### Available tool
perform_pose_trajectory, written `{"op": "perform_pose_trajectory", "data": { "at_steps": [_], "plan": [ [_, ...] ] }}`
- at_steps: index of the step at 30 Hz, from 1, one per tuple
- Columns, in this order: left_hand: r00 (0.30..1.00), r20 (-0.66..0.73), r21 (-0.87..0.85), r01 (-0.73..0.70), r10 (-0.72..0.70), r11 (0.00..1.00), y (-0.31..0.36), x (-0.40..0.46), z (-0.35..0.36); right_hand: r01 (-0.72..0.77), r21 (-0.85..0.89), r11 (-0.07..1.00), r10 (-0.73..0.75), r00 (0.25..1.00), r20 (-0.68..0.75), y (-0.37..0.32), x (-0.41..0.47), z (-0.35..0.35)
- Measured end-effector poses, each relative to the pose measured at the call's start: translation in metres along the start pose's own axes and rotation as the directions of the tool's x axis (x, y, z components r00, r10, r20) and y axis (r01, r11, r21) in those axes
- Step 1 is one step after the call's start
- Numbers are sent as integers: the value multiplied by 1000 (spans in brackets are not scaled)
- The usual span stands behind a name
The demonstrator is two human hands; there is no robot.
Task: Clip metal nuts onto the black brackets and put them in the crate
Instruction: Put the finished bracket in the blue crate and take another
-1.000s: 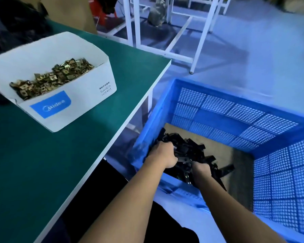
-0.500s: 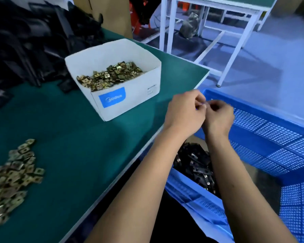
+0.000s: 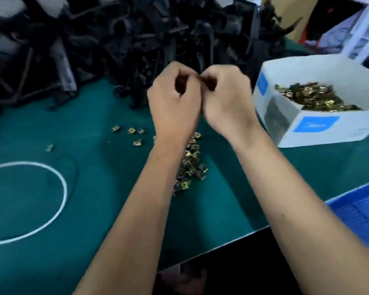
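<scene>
Materials as I see them: table (image 3: 90, 209) covered in matt green mat, looks like felt or rubber, can't tell which. Loose nuts (image 3: 190, 165) are brass-toned metal, shiny, same in the white cardboard box (image 3: 320, 128), which has a smooth printed finish. Bracket pile (image 3: 136, 39) reads as black plastic, dull sheen. Crate (image 3: 364, 216) is blue perforated plastic.

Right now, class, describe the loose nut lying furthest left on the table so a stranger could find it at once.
Start at the green table and find the white ring on its left. Just above the ring's top edge lies one nut. It sits alone, well left of the other scattered nuts.
</scene>
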State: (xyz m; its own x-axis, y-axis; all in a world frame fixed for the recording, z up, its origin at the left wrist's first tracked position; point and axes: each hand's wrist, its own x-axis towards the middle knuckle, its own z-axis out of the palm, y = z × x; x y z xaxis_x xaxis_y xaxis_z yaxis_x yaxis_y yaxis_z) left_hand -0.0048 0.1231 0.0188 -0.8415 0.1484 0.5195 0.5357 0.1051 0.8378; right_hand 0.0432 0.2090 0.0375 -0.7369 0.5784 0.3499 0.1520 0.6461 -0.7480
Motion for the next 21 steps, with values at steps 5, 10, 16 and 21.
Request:
{"op": "perform_pose_trajectory", "data": {
  "at_steps": [5, 10, 16, 21],
  "plan": [
    [991, -95, 300, 123, -99, 946, -79, 9, -84, 206, -346, 915, -72, 929, 363, -15, 15, 105],
    [902, -362, 199, 319, -233, 926, -117, 23, -116, 280, -518, 808, -67, 917, 393, -22, 22, 164],
    [886, -382, 136, 335, -262, 933, -119, 30, -110, 279, -335, 900, -216, 953, 213, -24, 34, 178],
    [863, -394, 75, 373, -316, 925, -122, 33, -108, 215, -367, 905, -254, 965, -61, -22, 39, 179]
  ]
}}
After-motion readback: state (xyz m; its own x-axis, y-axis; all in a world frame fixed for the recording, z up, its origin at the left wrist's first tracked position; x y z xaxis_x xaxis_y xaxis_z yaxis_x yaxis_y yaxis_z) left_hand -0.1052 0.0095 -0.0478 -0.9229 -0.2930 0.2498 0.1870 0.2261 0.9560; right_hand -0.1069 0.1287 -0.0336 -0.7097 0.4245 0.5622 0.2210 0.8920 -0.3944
